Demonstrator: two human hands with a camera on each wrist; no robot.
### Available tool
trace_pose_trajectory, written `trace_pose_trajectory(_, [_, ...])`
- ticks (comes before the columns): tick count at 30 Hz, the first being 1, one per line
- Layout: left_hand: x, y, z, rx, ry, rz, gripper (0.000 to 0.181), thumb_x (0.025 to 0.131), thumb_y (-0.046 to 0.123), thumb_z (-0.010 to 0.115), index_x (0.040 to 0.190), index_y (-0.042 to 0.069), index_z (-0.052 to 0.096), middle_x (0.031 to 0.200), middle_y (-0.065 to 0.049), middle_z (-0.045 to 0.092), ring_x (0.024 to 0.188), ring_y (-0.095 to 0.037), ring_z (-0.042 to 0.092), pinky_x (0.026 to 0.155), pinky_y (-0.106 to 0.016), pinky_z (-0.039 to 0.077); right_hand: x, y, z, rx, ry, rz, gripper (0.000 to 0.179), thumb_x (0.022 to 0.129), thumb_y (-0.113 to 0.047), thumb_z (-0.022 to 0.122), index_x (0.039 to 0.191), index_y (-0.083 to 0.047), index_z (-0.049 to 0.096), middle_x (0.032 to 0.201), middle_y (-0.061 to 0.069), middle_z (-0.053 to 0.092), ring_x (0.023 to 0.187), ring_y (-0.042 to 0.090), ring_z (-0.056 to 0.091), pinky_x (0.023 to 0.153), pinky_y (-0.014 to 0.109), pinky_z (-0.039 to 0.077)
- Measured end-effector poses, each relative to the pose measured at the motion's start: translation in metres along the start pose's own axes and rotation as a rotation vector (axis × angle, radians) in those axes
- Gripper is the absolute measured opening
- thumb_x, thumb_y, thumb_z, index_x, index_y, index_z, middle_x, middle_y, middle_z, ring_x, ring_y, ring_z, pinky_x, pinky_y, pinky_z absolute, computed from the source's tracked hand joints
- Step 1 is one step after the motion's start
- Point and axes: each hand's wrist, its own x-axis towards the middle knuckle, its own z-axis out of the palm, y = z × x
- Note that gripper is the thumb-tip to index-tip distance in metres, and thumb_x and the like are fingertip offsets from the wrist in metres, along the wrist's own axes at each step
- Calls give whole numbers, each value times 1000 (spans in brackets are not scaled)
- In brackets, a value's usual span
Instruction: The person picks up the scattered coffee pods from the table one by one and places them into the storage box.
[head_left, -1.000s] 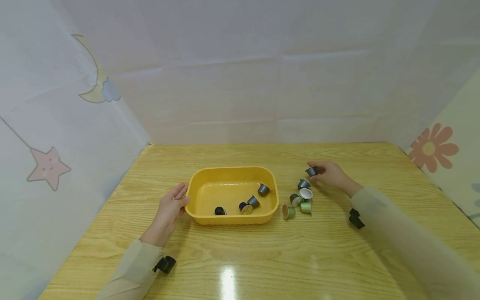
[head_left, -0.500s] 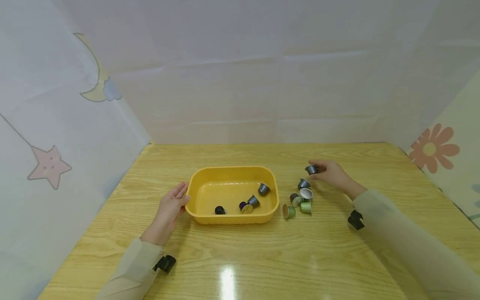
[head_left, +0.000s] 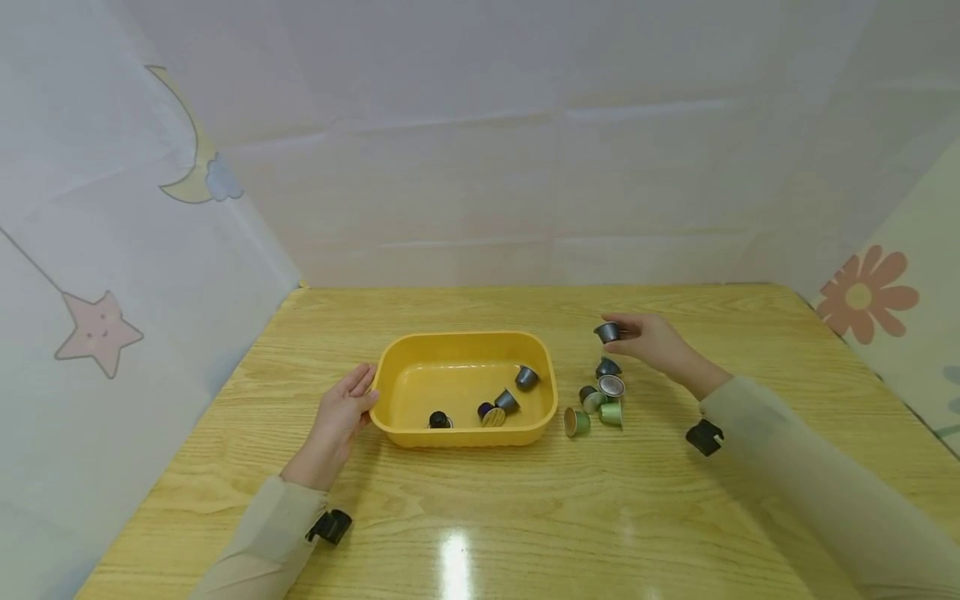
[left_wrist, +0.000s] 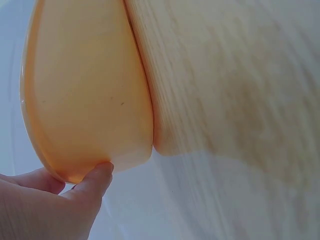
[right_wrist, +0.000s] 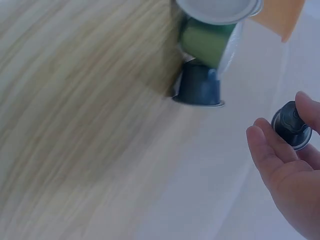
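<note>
My left hand (head_left: 343, 417) pinches the left rim of a yellow plastic basin (head_left: 465, 438); in the left wrist view the thumb lies on its outer wall (left_wrist: 100, 100). Inside the basin are a black coffee capsule (head_left: 438, 420), a purple one (head_left: 491, 414) and two dark grey ones (head_left: 527, 377). At the far right, my right hand (head_left: 660, 346) holds a dark grey coffee capsule (head_left: 608, 332) between thumb and fingers, raised over the table. Close below it sits another dark capsule (head_left: 608, 367), also seen in the right wrist view as a dark cup (right_wrist: 197, 85).
Right of the basin lies a small cluster: a silver-lidded capsule (head_left: 611, 386), a dark capsule, a pale-lidded one (head_left: 593, 402) and two green capsules (head_left: 611, 414). They rest on a wood-grain table (head_left: 480, 508). Pale printed sheets (head_left: 480, 167) enclose the table's back and sides.
My right hand has moved slightly left and away from me, carrying the grey capsule up and off the cluster. My left hand and the basin have stayed in place.
</note>
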Motion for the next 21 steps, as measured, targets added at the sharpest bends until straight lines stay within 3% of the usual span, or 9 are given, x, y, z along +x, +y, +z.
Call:
trace_pose_trajectory(7, [0,-1,-1,-3,-3,2,63,106,-2,39,161,2,9,167,-12,15,153,-29,17,121,-46,28,0,-14,4,-27,-8,-43,61,100,-10,62,153,5,35,146,30,47,129,43,53,99,46,53])
trace_pose_trajectory(21, [1,-1,0,3,0,-2,63,106,-2,40,161,3,10,167,-11,16,153,-29,19,120,-46,30,6,-38,13,40,-38,-45,62,101,-12,62,155,2,34,145,30,49,131,42,52,102,55,49])
